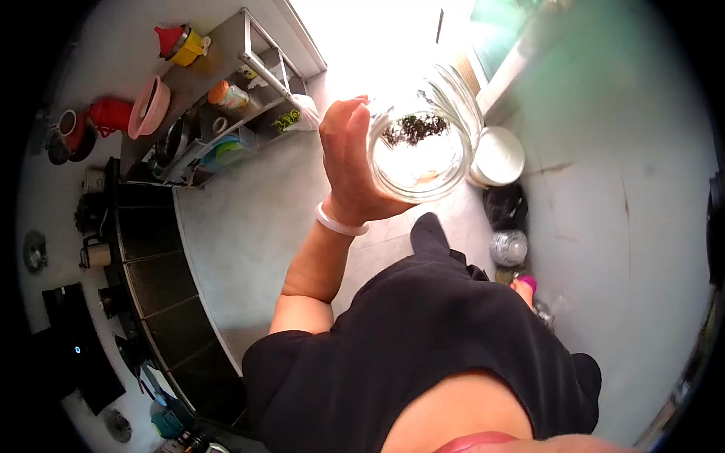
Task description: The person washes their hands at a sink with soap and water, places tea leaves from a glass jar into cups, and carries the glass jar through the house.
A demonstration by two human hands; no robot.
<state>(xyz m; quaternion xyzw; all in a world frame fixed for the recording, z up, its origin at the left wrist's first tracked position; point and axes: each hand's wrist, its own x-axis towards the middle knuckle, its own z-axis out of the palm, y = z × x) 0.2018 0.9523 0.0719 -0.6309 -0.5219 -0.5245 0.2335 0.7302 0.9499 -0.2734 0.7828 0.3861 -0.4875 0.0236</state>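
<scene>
1. Clear, round glass-looking jar: upper centre of frame, mouth facing you, dark leafy-looking bits visible in it.
2. Handling, my read: stiff, moderate weight, slick, breakable. Best hold is round the side wall, below the rim.
3. Your left hand: wrapped on the jar's left side, fingers spread about as wide as its body. White bangle at that wrist.
4. Your right hand: only a bit shows, right of centre, at a small magenta item. Can't tell if it grips it.
5. White, round-topped tub: right of the jar in frame. Clear plastic-looking container below that.
6. Grey metal shelving: upper left.
</scene>
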